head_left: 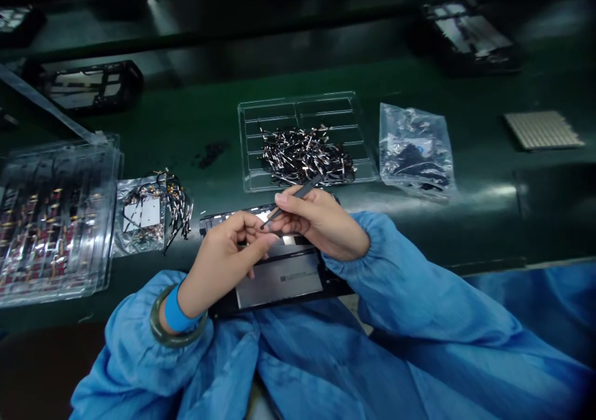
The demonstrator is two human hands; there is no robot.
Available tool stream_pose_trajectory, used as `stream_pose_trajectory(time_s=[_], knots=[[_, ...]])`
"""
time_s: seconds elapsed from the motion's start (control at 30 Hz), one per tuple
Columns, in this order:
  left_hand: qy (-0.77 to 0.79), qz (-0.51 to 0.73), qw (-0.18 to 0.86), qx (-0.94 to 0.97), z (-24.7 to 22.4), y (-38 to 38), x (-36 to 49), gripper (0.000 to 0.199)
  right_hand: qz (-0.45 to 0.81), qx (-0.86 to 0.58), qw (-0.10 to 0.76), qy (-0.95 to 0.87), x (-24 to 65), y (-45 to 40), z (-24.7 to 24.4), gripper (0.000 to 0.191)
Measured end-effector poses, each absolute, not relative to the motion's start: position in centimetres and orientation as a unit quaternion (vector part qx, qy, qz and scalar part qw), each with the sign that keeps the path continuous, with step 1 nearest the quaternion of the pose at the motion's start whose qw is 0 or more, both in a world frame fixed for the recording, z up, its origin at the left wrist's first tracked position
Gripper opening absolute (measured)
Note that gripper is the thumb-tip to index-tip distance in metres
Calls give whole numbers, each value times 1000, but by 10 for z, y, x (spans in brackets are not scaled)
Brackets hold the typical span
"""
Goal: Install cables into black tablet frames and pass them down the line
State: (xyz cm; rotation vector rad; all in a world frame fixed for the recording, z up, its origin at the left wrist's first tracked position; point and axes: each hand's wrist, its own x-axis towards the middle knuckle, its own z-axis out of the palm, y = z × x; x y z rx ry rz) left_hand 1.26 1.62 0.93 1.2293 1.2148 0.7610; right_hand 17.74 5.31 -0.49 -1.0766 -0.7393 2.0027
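Note:
My right hand [316, 218] is closed on dark tweezers [298, 197], whose tip points down and left to a tiny dark piece near my left fingertips. My left hand [233, 249] has its fingers curled and nearly meets the right one; what it pinches, if anything, is too small to make out. Beneath both hands lies an opened black device [279, 277] with a silver, battery-like block, at the table's front edge. Just beyond it, a clear tray [326, 112] holds a heap of thin black cables [302, 156] with shiny ends.
At the left are stacked clear trays of parts [56, 221] and a bag with cables [142, 215]. A plastic bag [416, 153] and a pale ridged block [542, 129] lie to the right. Further devices [88, 87] [470, 31] sit at the back.

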Motion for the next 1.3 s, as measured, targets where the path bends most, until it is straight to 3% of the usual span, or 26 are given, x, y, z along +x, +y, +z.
stream_pose_trajectory(time_s=[0.23,0.4,0.67,0.87,1.1,1.3], knots=[[532,316,578,532,5,16,10,27,778,-421,355,-301,180,59,-8,38],[606,353,465,540,-10,14,-10,49,619,-488,446,-424,186,74,-18,42],[630,376,449,510,-16,10,-36,42,510,-528,400,-548,186,73,-37,38],[677,408,364,492,-8,2,-46,33,407,-537,391,-627,185,68,-37,22],[742,492,158,428,0,-16,-91,24,495,-559,465,-476,186,71,-35,38],[823,365,-92,426,-3,-17,-168,32,481,-593,428,-484,186,69,-30,39]])
